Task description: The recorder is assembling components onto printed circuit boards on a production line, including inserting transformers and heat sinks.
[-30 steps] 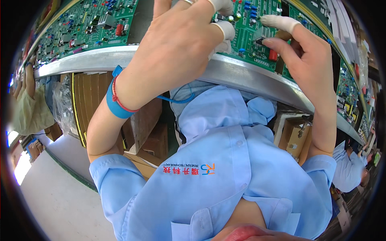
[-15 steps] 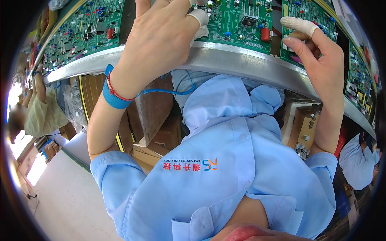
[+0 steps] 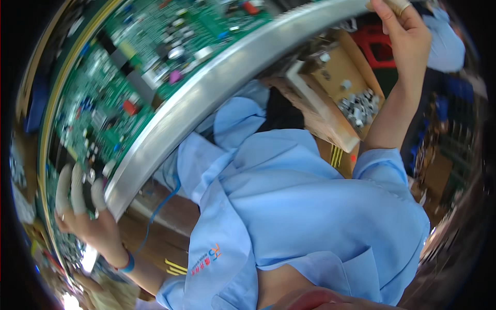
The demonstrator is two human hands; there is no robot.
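My left hand (image 3: 93, 222) is at the left, over the near end of the row of boards, its fingers stretched and apart with pale finger cots on several of them. Nothing shows in its grasp. A blue wrist strap (image 3: 127, 262) with a coiled cord is on that wrist. Beside the hand lies a green circuit board (image 3: 111, 139) crowded with small parts, and a second circuit board (image 3: 191, 36) lies farther right. My right hand (image 3: 411, 46) is at the top right by the metal rail, its thumb and cotted finger bent together. The picture's edge cuts off what they may hold.
A curved silver metal rail (image 3: 206, 93) runs along the near side of the boards. Below it stands an open cardboard box (image 3: 356, 57) with small silver cylindrical parts (image 3: 359, 106). A red object (image 3: 374, 49) and another person's blue sleeve (image 3: 444, 44) are at the right.
The whole view has swung to the right and tilted, blurring the boards. My left hand has left the middle board and spread its fingers at the left. My right hand is now by the rail, higher in the picture.
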